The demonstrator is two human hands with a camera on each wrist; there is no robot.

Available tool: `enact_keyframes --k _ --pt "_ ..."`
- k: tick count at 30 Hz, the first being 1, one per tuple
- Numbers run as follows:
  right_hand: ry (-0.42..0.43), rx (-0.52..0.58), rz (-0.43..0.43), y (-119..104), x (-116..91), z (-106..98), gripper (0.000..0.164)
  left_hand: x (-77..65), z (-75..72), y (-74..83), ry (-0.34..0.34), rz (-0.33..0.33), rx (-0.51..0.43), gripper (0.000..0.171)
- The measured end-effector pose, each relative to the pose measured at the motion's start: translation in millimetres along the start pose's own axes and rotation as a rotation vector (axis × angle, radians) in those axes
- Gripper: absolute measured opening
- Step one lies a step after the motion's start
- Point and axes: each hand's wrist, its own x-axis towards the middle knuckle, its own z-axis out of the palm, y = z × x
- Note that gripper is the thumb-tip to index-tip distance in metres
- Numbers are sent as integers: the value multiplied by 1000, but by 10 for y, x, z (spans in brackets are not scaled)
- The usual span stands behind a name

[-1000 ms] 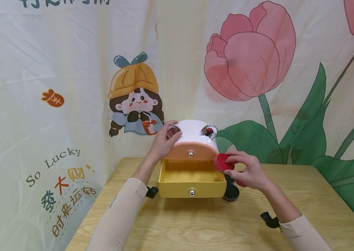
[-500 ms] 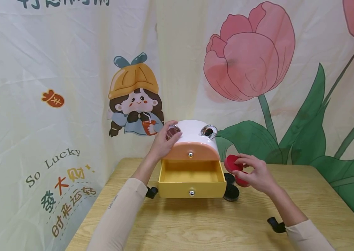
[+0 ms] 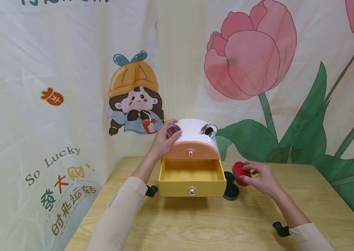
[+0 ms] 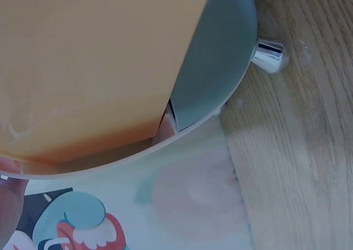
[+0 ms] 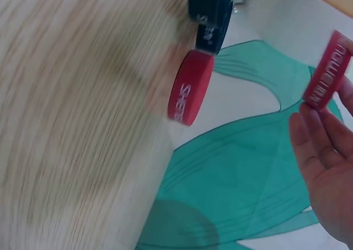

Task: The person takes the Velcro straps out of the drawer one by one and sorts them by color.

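A small frog-faced drawer cabinet [image 3: 192, 136] with a white domed top and silver-ringed eyes stands on the table. Its yellow lower drawer [image 3: 192, 188] is pulled out. My left hand [image 3: 163, 139] holds the top left of the cabinet, with fingers and thumb round one eye; the left wrist view shows mostly the cabinet's side [image 4: 88, 68]. To the cabinet's right, my right hand [image 3: 263, 177] pinches a flat round red disc [image 5: 329, 70] with white lettering on its rim. Another red disc [image 5: 190, 90] stands below it, apart from the hand.
Black round discs [image 3: 231, 192] lie on the wooden table [image 3: 195, 223] just right of the drawer. Black wrist camera mounts [image 3: 281, 229] sit by each forearm. A printed curtain [image 3: 183, 69] hangs behind the table.
My right hand has moved right and slightly down with the red disc, away from the open drawer. The left hand and the cabinet stay in place.
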Motion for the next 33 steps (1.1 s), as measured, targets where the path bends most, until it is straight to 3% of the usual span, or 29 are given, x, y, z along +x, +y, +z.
enact_keyframes --k 11,25,33 --pt "-184 -63 51 197 -72 24 18 18 -2 2 1 0 4 46" --pt "-308 -34 179 297 -176 45 20 9 -6 16 -1 -1 4 46" --pt "-364 -47 196 351 -189 60 22 -5 -6 18 -4 -4 -4 45"
